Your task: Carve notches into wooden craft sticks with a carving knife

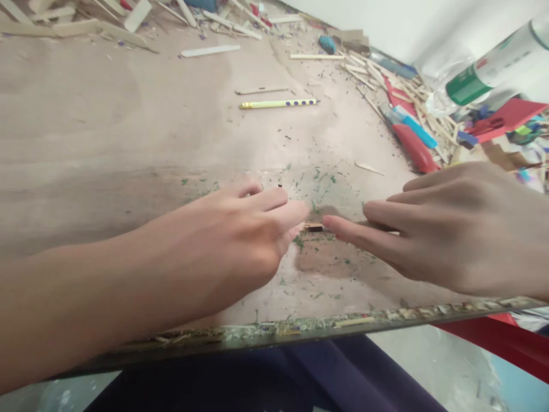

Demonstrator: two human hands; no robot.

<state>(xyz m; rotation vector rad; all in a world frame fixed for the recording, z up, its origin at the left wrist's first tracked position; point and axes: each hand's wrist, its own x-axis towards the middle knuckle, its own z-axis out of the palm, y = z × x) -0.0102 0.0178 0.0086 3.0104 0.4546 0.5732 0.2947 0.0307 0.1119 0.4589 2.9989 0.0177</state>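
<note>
Right now my left hand (244, 237) has its fingertips bunched at the left end of a small dark-tipped piece (315, 228), which seems pinched there, low over the tabletop (128, 114). My right hand (458, 234) comes in from the other side, index finger stretched toward the dark end, the other fingers curled; I can't tell what, if anything, it grips underneath. Green crumbs (299, 242) lie scattered around and between my hands. Beyond them, a yellow pencil (278, 104) with dark spots lies crosswise, with a pale flat stick (210, 51) farther off. Past my right hand, a red-handled tool (415, 149) lies beside a blue one (415, 128), near thin wooden strips and a tilted clear bottle (469, 83) with a green band
</note>
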